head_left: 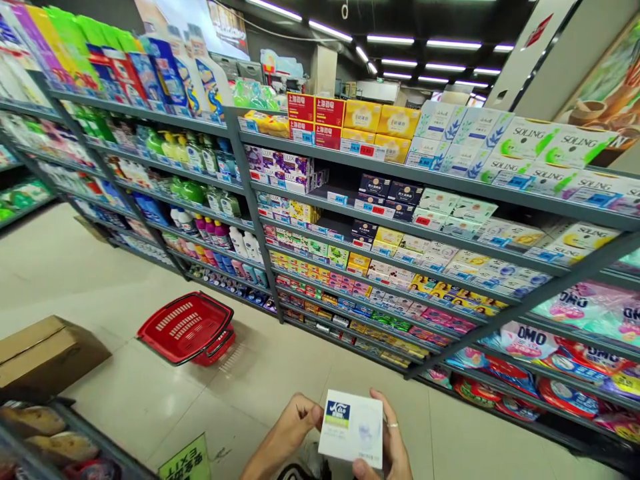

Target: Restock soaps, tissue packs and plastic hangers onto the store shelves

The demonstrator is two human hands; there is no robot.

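Left hand and right hand are low in front, sharing one small white box. The left pinches its left edge with the fingertips. The right wraps behind the right side, ringed finger up the edge, thumb under the bottom corner. The box faces up at the camera, tilted a touch, near enough square. The shelves of packets run ahead and right. The red basket sits on the floor, well off to the left and nearer the left hand.
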